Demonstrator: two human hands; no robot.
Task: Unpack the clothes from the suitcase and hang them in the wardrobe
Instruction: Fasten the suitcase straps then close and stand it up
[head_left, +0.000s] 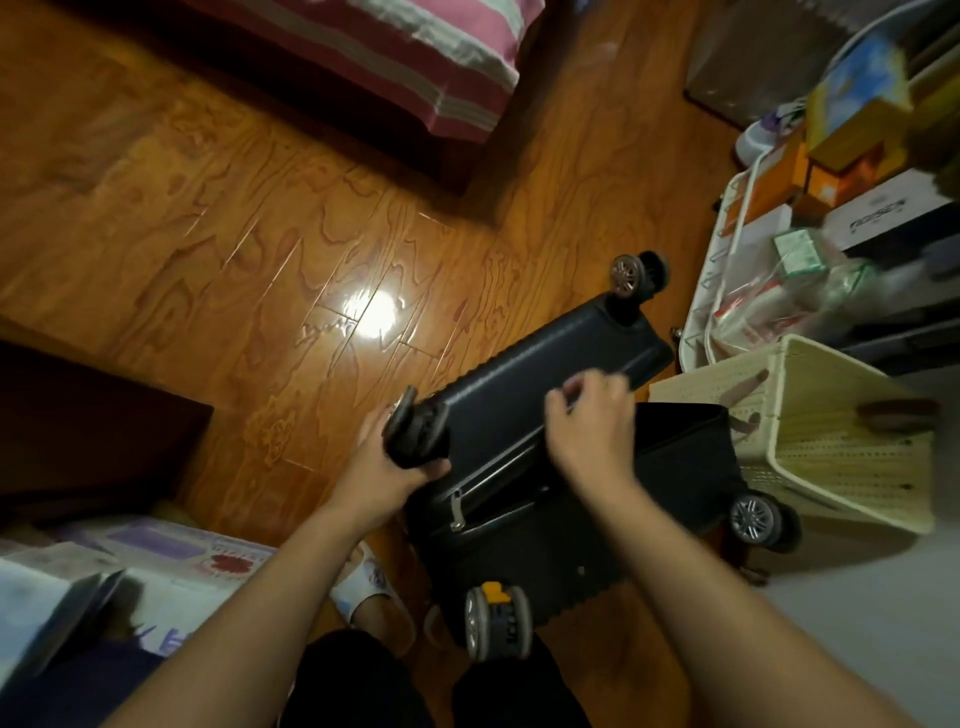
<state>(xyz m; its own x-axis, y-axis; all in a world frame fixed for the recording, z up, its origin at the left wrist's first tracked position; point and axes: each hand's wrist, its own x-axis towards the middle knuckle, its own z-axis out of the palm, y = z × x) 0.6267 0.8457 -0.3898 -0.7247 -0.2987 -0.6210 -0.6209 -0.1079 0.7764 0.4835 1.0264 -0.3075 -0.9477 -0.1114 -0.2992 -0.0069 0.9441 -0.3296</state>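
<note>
Suitcase: black hard-shell suitcase (524, 410) on wooden floor (208, 218), wheels toward camera, halves slightly parted; contents not visible.
Left hand: left hand (384, 462) curled round a wheel (415, 434) at the case's near-left corner.
Right hand: right hand (587, 421) on the case's upper half, fingers bent at the edge; blurred, grip cannot be told.
Basket: cream perforated basket (810, 431) just right of case, touching or nearly; inside unclear.
Rack: white trolley (727, 260) behind, holding boxes and packets.
Bed: striped bedding (415, 57) across the floor.

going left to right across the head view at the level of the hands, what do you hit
dark cabinet → left hand gripping a suitcase wheel → right hand on the black suitcase → cream basket
</note>
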